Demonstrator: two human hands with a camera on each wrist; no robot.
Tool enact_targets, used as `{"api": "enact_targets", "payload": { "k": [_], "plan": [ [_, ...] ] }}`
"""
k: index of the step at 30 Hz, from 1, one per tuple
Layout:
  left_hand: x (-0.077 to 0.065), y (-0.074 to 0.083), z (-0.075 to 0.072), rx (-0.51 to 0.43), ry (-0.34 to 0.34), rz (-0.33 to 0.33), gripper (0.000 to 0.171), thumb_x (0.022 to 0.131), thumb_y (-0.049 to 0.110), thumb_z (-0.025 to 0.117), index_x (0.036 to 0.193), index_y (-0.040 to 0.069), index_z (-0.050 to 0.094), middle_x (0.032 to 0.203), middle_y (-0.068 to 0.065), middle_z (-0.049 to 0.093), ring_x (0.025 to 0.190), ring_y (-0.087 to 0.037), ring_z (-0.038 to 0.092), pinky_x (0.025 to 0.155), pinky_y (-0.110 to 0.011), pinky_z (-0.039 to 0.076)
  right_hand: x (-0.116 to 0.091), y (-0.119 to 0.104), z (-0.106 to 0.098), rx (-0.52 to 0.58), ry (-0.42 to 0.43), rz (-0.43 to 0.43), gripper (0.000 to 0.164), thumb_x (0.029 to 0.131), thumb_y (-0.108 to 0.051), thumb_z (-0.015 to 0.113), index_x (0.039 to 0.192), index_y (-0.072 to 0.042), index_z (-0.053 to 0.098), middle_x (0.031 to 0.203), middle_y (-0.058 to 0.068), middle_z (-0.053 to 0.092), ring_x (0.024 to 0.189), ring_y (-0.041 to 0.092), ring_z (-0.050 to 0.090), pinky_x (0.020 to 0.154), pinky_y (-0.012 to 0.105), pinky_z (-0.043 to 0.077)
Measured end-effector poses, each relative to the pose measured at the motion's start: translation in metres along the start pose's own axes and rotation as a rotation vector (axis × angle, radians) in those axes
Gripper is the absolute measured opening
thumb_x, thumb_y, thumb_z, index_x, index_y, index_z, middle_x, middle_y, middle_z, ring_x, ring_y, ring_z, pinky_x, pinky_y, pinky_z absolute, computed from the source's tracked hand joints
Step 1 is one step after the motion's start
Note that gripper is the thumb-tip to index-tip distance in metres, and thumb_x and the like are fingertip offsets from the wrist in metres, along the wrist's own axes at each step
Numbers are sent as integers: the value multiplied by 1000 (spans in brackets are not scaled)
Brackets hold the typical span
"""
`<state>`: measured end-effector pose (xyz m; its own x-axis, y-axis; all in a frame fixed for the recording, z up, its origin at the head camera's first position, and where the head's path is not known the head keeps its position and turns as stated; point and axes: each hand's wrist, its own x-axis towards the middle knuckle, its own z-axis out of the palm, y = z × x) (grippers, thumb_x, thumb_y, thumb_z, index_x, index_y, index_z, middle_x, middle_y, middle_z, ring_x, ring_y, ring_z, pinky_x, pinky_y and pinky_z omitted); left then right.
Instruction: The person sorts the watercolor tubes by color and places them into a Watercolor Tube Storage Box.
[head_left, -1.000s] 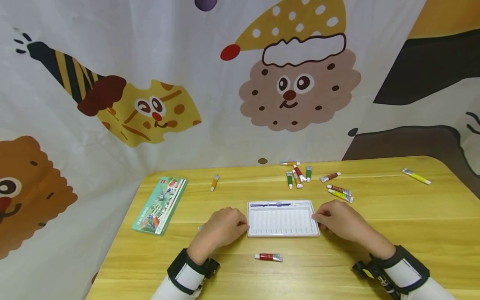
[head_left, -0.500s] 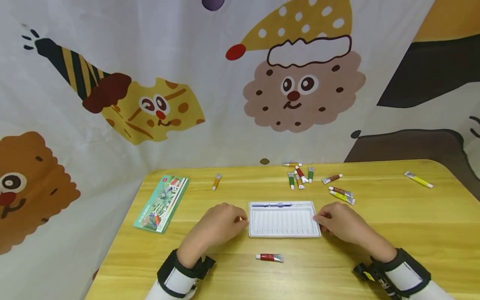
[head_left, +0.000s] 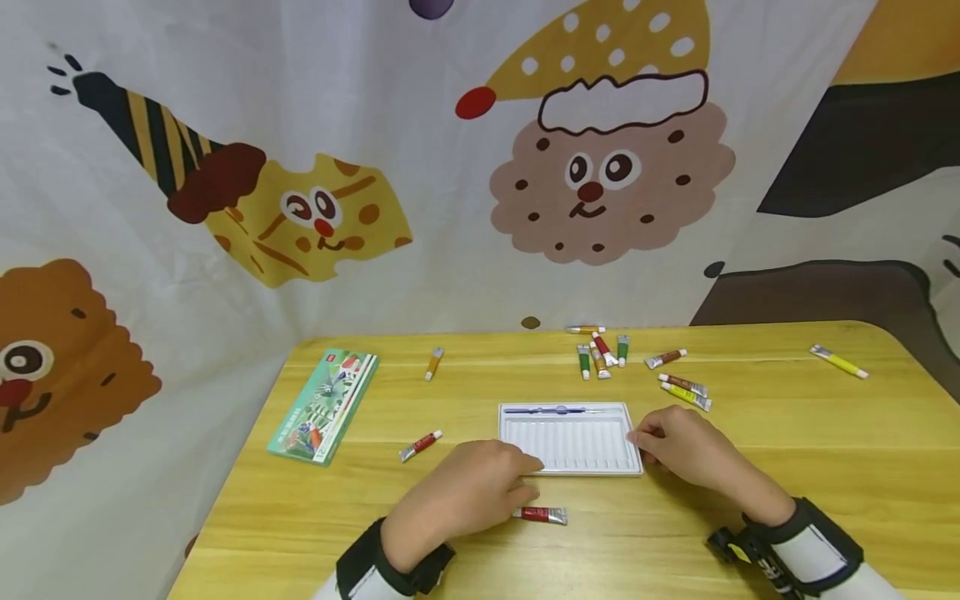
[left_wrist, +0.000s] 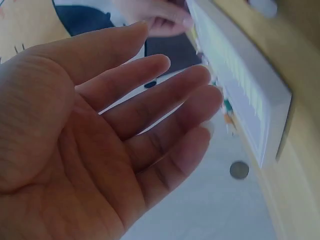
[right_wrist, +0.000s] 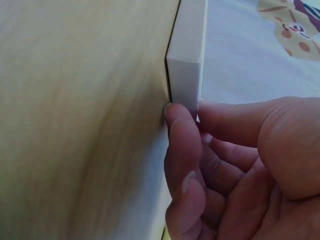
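A white plastic paint tray (head_left: pixel 585 446) lies on the wooden table, with a thin blue-handled paintbrush (head_left: pixel 551 410) in its top groove. My right hand (head_left: pixel 678 442) pinches the tray's right edge between thumb and fingers; the right wrist view shows the grip at the corner of the tray wall (right_wrist: pixel 185 82). My left hand (head_left: pixel 476 487) hovers over the tray's lower left corner, its fingertips close above a red paint tube (head_left: pixel 547 515) and partly covering it. In the left wrist view the left palm (left_wrist: pixel 95 150) faces the camera, fingers relaxed and holding nothing.
A second red tube (head_left: pixel 422 446) lies left of the tray. Several green, red, brown and yellow tubes (head_left: pixel 600 358) are scattered behind it, with one yellow tube (head_left: pixel 838 362) far right. A green paint box (head_left: pixel 322 408) lies left. A printed curtain (head_left: pixel 450 275) hangs behind the table.
My left hand has left the tray's left side and moved right and nearer, over the front red tube. The red tube on the left is now uncovered. My right hand keeps its pinch.
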<state>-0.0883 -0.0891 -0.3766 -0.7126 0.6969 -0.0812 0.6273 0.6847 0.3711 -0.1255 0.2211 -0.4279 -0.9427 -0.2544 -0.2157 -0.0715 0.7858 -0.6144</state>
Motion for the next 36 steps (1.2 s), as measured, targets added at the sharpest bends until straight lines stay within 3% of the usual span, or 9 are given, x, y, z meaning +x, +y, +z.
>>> {"api": "enact_targets", "payload": {
  "k": [1,4,8,16,23,28,33,36],
  "plan": [
    [0,2,1,6,-11,10,20,101,22,69,117,16,79,101,11,74,90,-1,64,82,-25,54,0,0,0,-1,0,-4,20,103,-17,67,85,-10,72,69,-1,60,61,15,55,54,29,45],
    [1,6,8,45,-59,16,8,100,24,70,96,19,74,79,13,64,72,-2,54,68,-24,47,1,0,1,0,-4,4,19,103,-17,67,85,-10,72,69,-1,60,61,16,56,55,29,46],
    [0,12,14,100,-127,-20,29,96,29,77,77,22,56,65,12,46,62,-4,45,59,-24,38,2,2,1,-2,-10,5,19,103,-17,67,86,-11,72,69,-1,60,62,16,56,55,30,46],
    [9,20,31,176,-195,-76,26,92,28,78,78,21,58,71,10,48,65,-6,45,57,-26,38,2,2,1,-4,-9,14,19,103,-18,66,88,-10,72,69,-1,59,61,16,56,54,30,46],
    [12,20,47,324,-118,-37,20,93,27,78,79,21,65,73,9,58,69,-5,55,56,-26,43,3,3,1,3,-12,22,18,103,-17,67,89,-10,72,70,0,59,62,16,57,55,30,47],
    [11,16,49,258,-125,-16,30,85,19,80,65,20,57,65,10,50,60,-5,45,52,-25,37,3,3,2,2,-10,24,18,103,-17,66,88,-10,72,69,-1,59,61,16,56,55,30,47],
    [12,10,46,109,-149,-41,31,80,10,80,66,18,54,64,9,46,59,-8,40,52,-23,34,2,3,2,1,-11,28,18,103,-17,66,88,-10,72,68,-1,59,61,16,56,55,30,46],
    [13,8,43,42,-118,-79,30,80,7,80,69,17,54,65,9,47,59,-7,41,52,-22,36,3,3,3,0,-12,27,18,103,-17,66,88,-10,72,69,-1,59,61,16,56,55,30,46]
  ]
}}
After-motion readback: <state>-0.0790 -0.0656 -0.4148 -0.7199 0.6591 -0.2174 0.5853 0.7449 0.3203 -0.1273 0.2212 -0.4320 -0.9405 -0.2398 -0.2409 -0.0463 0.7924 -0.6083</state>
